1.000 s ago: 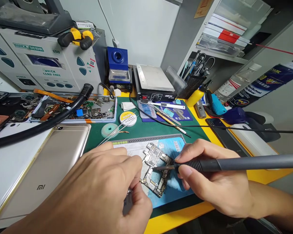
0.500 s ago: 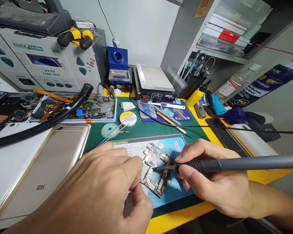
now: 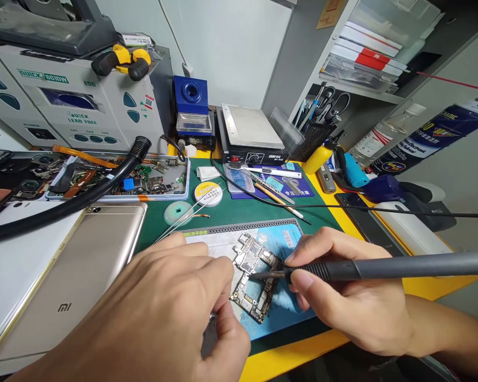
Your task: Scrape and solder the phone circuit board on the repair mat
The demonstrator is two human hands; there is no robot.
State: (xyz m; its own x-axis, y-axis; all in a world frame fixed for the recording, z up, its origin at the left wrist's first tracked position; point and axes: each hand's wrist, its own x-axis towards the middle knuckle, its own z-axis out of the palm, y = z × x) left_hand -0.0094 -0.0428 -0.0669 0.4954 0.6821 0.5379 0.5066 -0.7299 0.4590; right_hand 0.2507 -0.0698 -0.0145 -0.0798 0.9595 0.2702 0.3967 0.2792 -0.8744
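Observation:
My right hand (image 3: pixel 342 297) grips a dark soldering iron (image 3: pixel 366 267) like a pen. The iron points left, and its tip meets or hovers just over the inner edge of a phone logic board (image 3: pixel 249 259); contact cannot be told. The board lies on a blue and white repair mat (image 3: pixel 290 305). Beside the board's left edge, my left hand (image 3: pixel 183 302) is closed with thumb and forefinger pinched. A small metallic bit shows between these fingers; the rest is hidden by the hand. Thin pale wires (image 3: pixel 175 225) run up from behind the left knuckles.
A flux tin (image 3: pixel 208 194) and a pale green ring-shaped spool (image 3: pixel 178 213) lie beyond the mat. A black hose (image 3: pixel 83 200) and gold phone (image 3: pixel 79 281) occupy the left. Behind stand a hot-air station (image 3: pixel 79 101) and heating plate (image 3: pixel 255 130). A cable (image 3: pixel 402 211) crosses right.

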